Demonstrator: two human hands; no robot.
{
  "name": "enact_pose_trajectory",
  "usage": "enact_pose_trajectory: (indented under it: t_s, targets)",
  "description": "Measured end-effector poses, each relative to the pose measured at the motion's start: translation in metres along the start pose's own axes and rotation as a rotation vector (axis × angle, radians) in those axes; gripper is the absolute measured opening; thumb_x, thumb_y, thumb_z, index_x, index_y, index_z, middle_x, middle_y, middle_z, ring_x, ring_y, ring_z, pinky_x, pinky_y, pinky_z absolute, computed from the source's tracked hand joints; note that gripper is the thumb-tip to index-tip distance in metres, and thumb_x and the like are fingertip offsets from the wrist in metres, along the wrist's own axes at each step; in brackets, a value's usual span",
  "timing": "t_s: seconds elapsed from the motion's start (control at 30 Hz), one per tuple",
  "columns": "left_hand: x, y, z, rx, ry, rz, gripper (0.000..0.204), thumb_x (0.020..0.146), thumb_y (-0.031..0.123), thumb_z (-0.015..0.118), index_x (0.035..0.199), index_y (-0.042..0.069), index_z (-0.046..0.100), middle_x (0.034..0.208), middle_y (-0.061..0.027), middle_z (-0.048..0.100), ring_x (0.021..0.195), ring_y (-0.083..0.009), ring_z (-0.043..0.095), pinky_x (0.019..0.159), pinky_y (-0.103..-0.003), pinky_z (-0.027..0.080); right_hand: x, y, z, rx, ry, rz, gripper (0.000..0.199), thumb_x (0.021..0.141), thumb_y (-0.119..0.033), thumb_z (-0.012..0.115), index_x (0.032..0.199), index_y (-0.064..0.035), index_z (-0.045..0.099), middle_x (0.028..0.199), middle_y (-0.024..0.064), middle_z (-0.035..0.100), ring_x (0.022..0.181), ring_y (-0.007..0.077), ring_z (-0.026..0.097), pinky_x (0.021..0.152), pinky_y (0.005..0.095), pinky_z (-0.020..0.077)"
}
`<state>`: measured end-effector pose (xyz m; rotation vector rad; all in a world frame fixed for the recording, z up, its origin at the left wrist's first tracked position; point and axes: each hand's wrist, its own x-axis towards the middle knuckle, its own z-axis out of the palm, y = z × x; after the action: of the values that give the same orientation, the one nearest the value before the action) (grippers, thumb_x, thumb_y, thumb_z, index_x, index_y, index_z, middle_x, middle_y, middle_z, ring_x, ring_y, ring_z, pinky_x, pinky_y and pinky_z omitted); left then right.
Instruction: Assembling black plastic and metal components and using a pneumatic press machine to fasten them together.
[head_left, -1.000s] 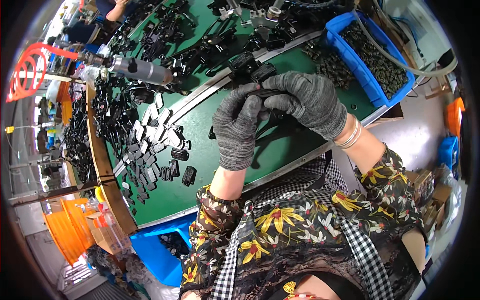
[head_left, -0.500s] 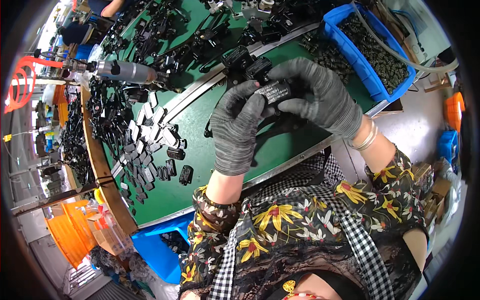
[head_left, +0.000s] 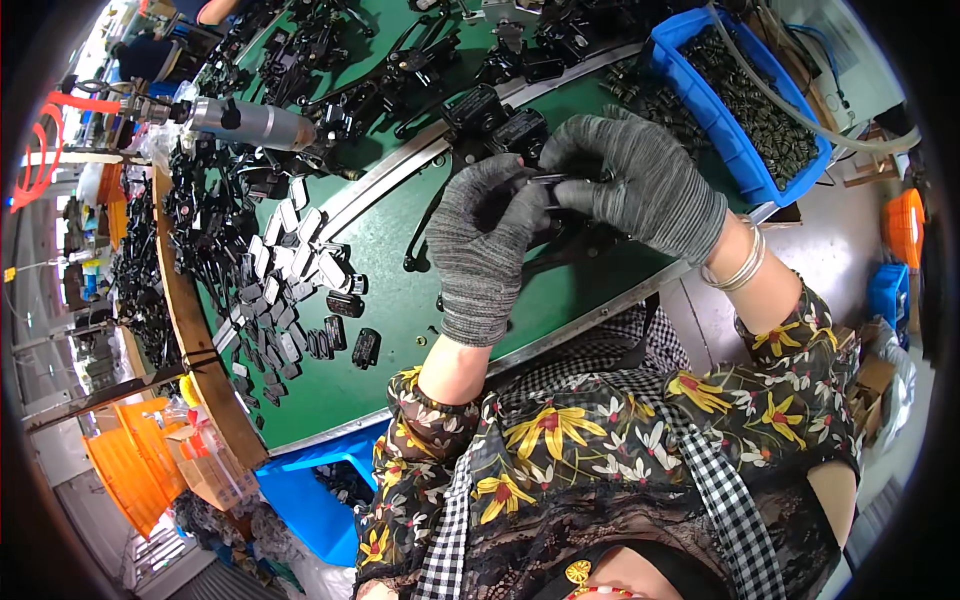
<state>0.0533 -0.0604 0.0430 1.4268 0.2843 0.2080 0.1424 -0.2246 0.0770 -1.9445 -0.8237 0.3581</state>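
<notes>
Both my hands wear grey knitted gloves and meet over the green worktable [head_left: 590, 275]. Between their fingertips is a small black block-shaped part [head_left: 549, 179], now seen edge-on and mostly hidden by the fingers. My left hand [head_left: 482, 245] pinches its left end. The fingers of my right hand [head_left: 640, 190] close on the right end. Just beyond them lie two black rectangular blocks [head_left: 474, 107] with pale markings on top. Dark assembly parts under my hands are largely covered.
At the right rear stands a blue bin [head_left: 715, 118] full of small dark metal pieces. A grey cylindrical power tool [head_left: 250, 122] with a red coiled hose lies at left. Loose white and black caps [head_left: 290, 250] spread below it, beside a wooden edge [head_left: 190, 320].
The black part has been tilted from showing its marked face to showing a thin edge. Both hands have stayed nearly in place, fingers closer together.
</notes>
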Motion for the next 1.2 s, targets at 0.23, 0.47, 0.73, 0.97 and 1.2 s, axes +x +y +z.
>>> enact_pose_trajectory:
  t_s: [0.23, 0.47, 0.73, 0.97, 1.2]
  targets:
    - [0.001, -0.011, -0.007, 0.122, 0.098, 0.071, 0.024, 0.091, 0.012, 0.066, 0.111, -0.001, 0.061, 0.091, -0.0067, 0.067, 0.082, -0.0114, 0.063, 0.072, -0.025, 0.053, 0.017, 0.010, -0.009, 0.065, 0.177, -0.010, 0.025, 0.087, -0.017, 0.066, 0.106, -0.0023, 0.061, 0.084, 0.0081, 0.066, 0.077, 0.0179, 0.065, 0.072, 0.0318, 0.0536]
    - [-0.015, -0.041, -0.008, 0.809, 0.083, 0.358, 0.025, 0.081, 0.007, 0.072, 0.104, 0.003, 0.063, 0.094, -0.0122, 0.065, 0.080, -0.0215, 0.065, 0.073, -0.032, 0.052, 0.026, 0.028, -0.008, 0.137, 0.046, 0.280, 0.021, 0.087, -0.018, 0.069, 0.095, 0.0001, 0.064, 0.079, 0.0061, 0.065, 0.063, 0.0109, 0.059, 0.061, 0.0265, 0.0514]
    - [-0.021, -0.057, -0.009, 0.955, 0.022, 0.401, 0.025, 0.079, 0.009, 0.072, 0.102, 0.007, 0.064, 0.096, -0.0132, 0.064, 0.089, -0.0313, 0.061, 0.078, -0.040, 0.050, 0.017, 0.035, -0.008, -0.323, -0.047, 0.155, 0.023, 0.084, -0.023, 0.068, 0.098, -0.0053, 0.066, 0.093, 0.0131, 0.069, 0.088, 0.0312, 0.065, 0.080, 0.0390, 0.0518]
    - [-0.025, -0.055, -0.015, 0.976, 0.089, 0.403, 0.025, 0.078, 0.010, 0.072, 0.102, 0.008, 0.064, 0.098, -0.0145, 0.063, 0.090, -0.0343, 0.060, 0.079, -0.043, 0.049, 0.015, 0.013, 0.012, -0.750, 0.093, -0.134, 0.019, 0.085, -0.022, 0.065, 0.099, -0.0098, 0.064, 0.099, 0.0124, 0.063, 0.094, 0.0320, 0.062, 0.081, 0.0424, 0.0504]
    - [-0.068, -0.018, -0.045, 0.886, 0.060, 0.440, 0.026, 0.076, 0.010, 0.072, 0.101, 0.010, 0.064, 0.102, -0.0153, 0.062, 0.093, -0.0348, 0.059, 0.081, -0.045, 0.049, 0.086, -0.051, 0.104, -0.681, -0.409, -0.305, 0.019, 0.087, -0.020, 0.063, 0.097, -0.0049, 0.061, 0.100, 0.0140, 0.060, 0.103, 0.0318, 0.058, 0.091, 0.0418, 0.0466]
